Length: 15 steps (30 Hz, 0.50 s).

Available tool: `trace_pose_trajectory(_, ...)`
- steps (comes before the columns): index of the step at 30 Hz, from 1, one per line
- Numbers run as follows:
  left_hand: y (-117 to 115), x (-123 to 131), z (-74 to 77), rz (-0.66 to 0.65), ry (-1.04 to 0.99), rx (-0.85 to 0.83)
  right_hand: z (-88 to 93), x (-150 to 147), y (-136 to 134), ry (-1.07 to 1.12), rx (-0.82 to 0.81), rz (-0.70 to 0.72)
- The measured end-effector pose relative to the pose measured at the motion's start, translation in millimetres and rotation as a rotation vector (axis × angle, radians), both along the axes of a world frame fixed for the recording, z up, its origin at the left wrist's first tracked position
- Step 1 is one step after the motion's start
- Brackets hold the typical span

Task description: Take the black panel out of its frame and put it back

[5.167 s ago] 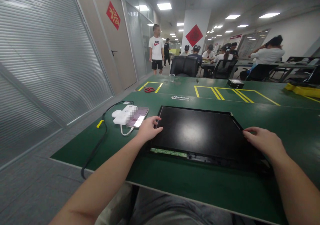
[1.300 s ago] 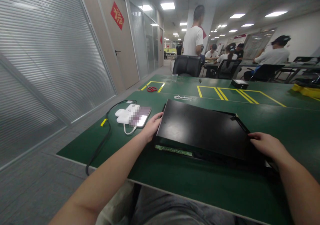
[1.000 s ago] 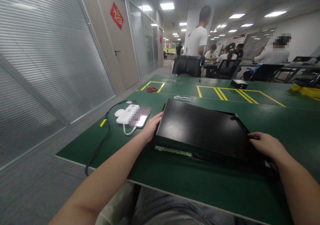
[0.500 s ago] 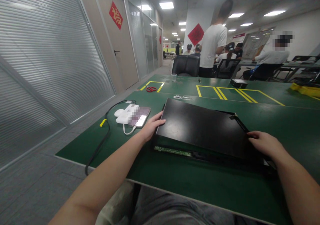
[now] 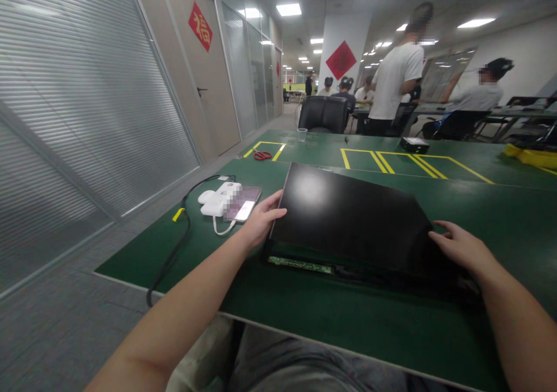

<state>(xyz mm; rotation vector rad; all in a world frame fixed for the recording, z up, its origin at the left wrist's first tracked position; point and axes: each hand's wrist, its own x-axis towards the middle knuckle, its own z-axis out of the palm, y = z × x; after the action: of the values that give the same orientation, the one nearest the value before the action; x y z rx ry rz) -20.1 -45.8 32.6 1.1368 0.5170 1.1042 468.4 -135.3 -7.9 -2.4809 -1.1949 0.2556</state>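
A glossy black screen panel (image 5: 348, 221) lies tilted across a dark frame, its far side raised. Below its near edge, a green circuit board strip (image 5: 300, 264) shows. My left hand (image 5: 263, 221) grips the panel's left edge, thumb on top and fingers partly hidden beneath. At the right edge, my right hand (image 5: 459, 244) holds the panel between thumb and fingers; some fingertips are hidden behind it. Most of the frame underneath is covered.
Left of the panel are a phone (image 5: 246, 202), a white charging device (image 5: 221, 199) and a black cable (image 5: 188, 229). Red-handled scissors (image 5: 262, 155), a clear cup (image 5: 301, 134) and a small black box (image 5: 414, 144) stand farther back on the green table (image 5: 348, 316). Several people work beyond.
The panel's far edge has risen and covers the frame corner and the tool behind it. My right hand's fingers have shifted along the right edge. A standing person moved right.
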Motion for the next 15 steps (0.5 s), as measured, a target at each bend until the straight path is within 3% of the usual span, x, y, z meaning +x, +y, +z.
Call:
trace_pose_trajectory(7,0,0,-1.8,0.016,-0.022,0.042,6.2,-2,0,0.126,0.137,-0.115)
trace_pose_trajectory(12,0,-1,-0.1,0.043,-0.041,-0.02,12.8,-16,-7,0.453,0.469,-0.212)
trace_pose_trajectory(15,2,-3,2.2,0.078,-0.053,-0.025,22.9,-28,-11,0.68,0.665,-0.196)
